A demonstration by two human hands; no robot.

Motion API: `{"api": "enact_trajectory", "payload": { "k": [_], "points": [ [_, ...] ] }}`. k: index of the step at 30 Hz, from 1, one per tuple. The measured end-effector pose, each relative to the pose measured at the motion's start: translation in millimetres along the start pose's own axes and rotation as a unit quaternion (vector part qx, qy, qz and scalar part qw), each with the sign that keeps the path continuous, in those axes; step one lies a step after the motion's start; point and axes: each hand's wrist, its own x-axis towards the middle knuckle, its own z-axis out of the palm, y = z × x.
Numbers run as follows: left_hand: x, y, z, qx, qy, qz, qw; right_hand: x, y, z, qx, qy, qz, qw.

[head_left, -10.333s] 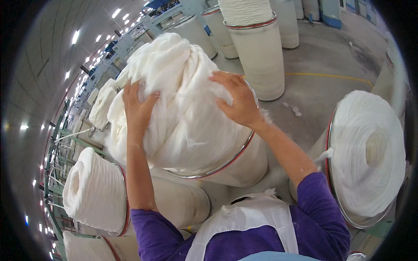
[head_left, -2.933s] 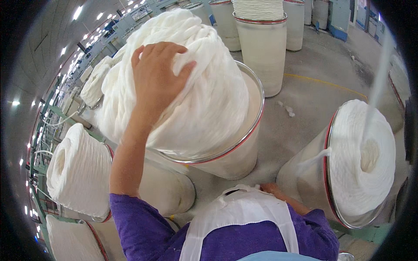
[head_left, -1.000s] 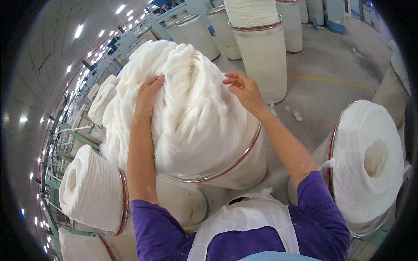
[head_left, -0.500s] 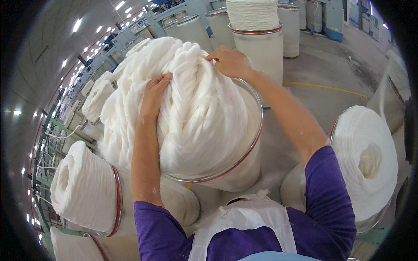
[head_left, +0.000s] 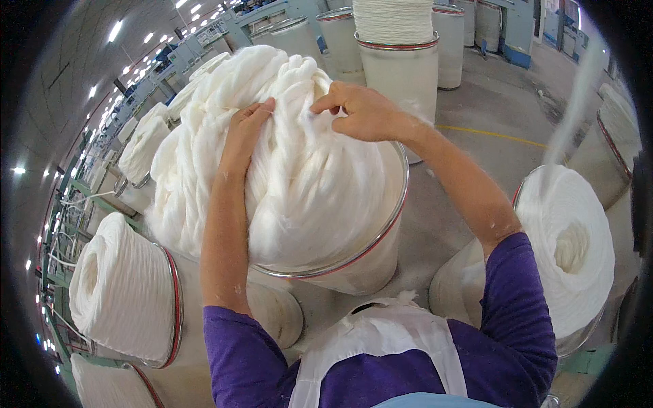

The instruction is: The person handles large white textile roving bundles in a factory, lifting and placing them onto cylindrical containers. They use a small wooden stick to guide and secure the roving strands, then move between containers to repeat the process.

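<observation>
A big heap of loose white cotton sliver (head_left: 306,217) bulges over the rim of a tall, pale can (head_left: 360,272) in front of me. My left hand (head_left: 250,126) lies against the upper middle of the heap, its fingertips closed together on a strand of sliver. To its right, my right hand (head_left: 364,112) is at the heap's upper right side. Its index finger points at the strands, with the thumb apart below and nothing visible between them. The other right fingers are curled and partly hidden.
Full cans of coiled sliver stand close by, one at the left (head_left: 126,292) and one at the right (head_left: 568,251). Another tall can (head_left: 398,75) stands behind the heap. A blurred white strand (head_left: 578,95) hangs at the upper right. A yellow line (head_left: 490,134) crosses the floor.
My right hand has come down slightly and its thumb and index finger have parted. The left hand stays at nearly the same spot on the heap. A hanging strand has swung into view at right.
</observation>
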Motion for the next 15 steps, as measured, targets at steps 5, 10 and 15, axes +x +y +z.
{"api": "enact_trajectory", "payload": {
  "k": [5,10,15],
  "points": [
    [12.7,14.4,11.4,0.284,-0.010,0.065,0.957,-10.0,-30.4,12.3,-0.026,0.014,-0.014,0.999],
    [17.8,11.8,12.1,0.363,-0.041,0.076,0.928,-23.3,-32.4,25.4,-0.056,0.055,0.014,0.997],
    [12.1,5.1,4.8,0.168,-0.018,0.043,0.985,-62.5,-30.6,37.0,0.045,0.009,-0.047,0.998]
  ]
}}
